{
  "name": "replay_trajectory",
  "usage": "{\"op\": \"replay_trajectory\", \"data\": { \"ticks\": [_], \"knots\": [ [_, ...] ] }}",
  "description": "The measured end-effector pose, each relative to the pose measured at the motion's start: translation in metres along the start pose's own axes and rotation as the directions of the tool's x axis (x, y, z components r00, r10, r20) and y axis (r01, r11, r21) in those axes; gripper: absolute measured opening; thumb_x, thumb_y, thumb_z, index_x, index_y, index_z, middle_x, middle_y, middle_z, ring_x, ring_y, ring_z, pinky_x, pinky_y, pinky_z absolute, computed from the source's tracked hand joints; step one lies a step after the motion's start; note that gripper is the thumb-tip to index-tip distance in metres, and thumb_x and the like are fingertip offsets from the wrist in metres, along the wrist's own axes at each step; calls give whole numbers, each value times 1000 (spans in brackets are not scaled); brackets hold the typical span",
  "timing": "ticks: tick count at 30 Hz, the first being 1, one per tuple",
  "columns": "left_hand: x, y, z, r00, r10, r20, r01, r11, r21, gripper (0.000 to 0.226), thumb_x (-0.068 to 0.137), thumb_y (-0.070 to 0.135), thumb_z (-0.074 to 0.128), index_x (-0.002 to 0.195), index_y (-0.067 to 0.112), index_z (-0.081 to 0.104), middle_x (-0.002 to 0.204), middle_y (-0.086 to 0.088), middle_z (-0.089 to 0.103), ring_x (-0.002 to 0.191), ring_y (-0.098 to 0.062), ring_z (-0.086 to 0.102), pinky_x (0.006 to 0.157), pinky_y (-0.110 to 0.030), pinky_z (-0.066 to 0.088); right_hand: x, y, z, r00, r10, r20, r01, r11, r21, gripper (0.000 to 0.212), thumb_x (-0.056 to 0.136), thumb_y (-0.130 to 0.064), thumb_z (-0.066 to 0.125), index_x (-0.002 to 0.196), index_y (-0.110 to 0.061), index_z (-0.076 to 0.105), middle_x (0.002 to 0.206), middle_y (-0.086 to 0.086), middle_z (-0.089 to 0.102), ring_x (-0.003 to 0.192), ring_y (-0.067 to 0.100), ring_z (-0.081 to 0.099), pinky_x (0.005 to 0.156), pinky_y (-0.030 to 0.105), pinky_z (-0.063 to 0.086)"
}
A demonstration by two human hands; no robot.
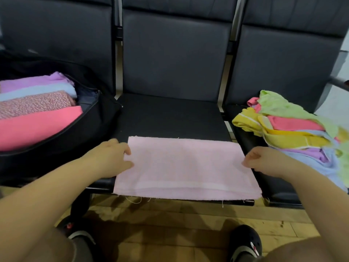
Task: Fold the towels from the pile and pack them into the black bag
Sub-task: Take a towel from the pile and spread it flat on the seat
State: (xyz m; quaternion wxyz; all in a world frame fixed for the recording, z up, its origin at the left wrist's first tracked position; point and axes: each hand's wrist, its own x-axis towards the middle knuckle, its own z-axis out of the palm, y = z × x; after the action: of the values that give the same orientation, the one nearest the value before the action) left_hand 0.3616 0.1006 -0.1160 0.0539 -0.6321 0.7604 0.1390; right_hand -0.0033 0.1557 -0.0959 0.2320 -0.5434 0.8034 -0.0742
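A pale pink towel [186, 168] lies folded flat on the middle black seat [170, 118], its near edge hanging over the seat front. My left hand [111, 157] pinches the towel's left edge. My right hand [264, 160] grips its right edge. The black bag [75, 137] sits open on the left seat with folded towels inside: purple, light blue, speckled pink and coral [35, 127]. The pile of unfolded towels [294, 129], green, yellow, pink, blue and purple, lies on the right seat.
Black seat backs [175, 53] rise behind all three seats. Below the seat front is a tiled floor [170, 224], with my two dark shoes [245, 241] and both knees at the bottom of the view.
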Motion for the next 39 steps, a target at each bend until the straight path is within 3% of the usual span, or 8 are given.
{"op": "replay_trajectory", "data": {
  "ticks": [4, 10, 15, 19, 22, 25, 30, 39],
  "knots": [
    [2, 16, 10, 991, 93, 96, -89, 995, -50, 69, 95, 56, 38, 152, 24, 16, 160, 0, 7, 147, -20, 10, 119, -33, 13, 2, -31, 25, 993, -58, 102, 59, 998, -4, 66, 89, -49, 59, 143, -18, 37, 147, 4, 40, 126, 22, 46, 90, 25, 37],
    [38, 29, 37, 975, 65, 213, -72, 997, 27, 85, 93, 67, 21, 151, 18, -16, 156, -5, -26, 145, -21, -21, 119, -36, -6, 51, -47, 62, 967, -5, 256, 69, 968, -241, 90, 89, -68, 40, 153, -24, -4, 160, 6, -16, 147, 28, -11, 119, 48, 6],
    [75, 30, 46, 995, 88, -41, -92, 989, -112, 78, 95, 61, 29, 154, 20, 0, 160, -3, -13, 147, -18, -14, 119, -36, -5, 95, -41, 60, 994, -91, 58, 98, 987, -128, 81, 90, -58, 51, 153, -27, 11, 162, 1, -5, 148, 21, -4, 120, 44, 2],
    [79, 15, 36, 955, 179, -235, -225, 956, -188, 53, 92, 52, 51, 137, 24, 46, 153, -1, 27, 145, -18, 15, 116, -29, 12, 92, -59, 63, 975, -182, -128, 189, 981, 46, 65, 86, -38, 67, 143, -23, 39, 152, 0, 31, 139, 19, 30, 115, 33, 25],
    [71, -4, 16, 917, 329, -225, -376, 901, -216, 12, 82, 45, 66, 88, 36, 62, 105, 14, 54, 100, -2, 51, 94, -24, 39, 69, -84, 68, 912, -376, -165, 393, 916, 85, 37, 86, -25, 68, 123, -25, 60, 128, -7, 54, 117, 11, 51, 100, 22, 37],
    [61, -25, 10, 897, 428, -109, -441, 872, -214, 18, 77, 36, 75, 72, 42, 59, 86, 13, 55, 79, -1, 55, 77, -18, 44, 43, -111, 82, 827, -558, -72, 562, 816, 137, 16, 86, -21, 69, 102, -24, 70, 101, -13, 63, 92, 3, 58, 86, 15, 44],
    [52, -47, 21, 891, 447, -79, -448, 840, -306, 25, 74, 31, 80, 87, 44, 63, 92, 14, 57, 93, 3, 52, 77, -8, 40, 17, -148, 108, 726, -686, 42, 674, 723, 155, 21, 86, -25, 69, 107, -22, 72, 103, -11, 64, 91, 2, 57, 84, 14, 44],
    [38, -51, 39, 834, 491, -252, -517, 855, -47, 30, 94, 42, 53, 116, 24, 63, 100, 19, 48, 100, -2, 49, 95, -20, 39, 9, -173, 127, 783, -616, 92, 614, 788, 50, 33, 81, -44, 71, 108, -25, 69, 93, -14, 53, 94, 9, 57, 85, 27, 47]
  ]
}}
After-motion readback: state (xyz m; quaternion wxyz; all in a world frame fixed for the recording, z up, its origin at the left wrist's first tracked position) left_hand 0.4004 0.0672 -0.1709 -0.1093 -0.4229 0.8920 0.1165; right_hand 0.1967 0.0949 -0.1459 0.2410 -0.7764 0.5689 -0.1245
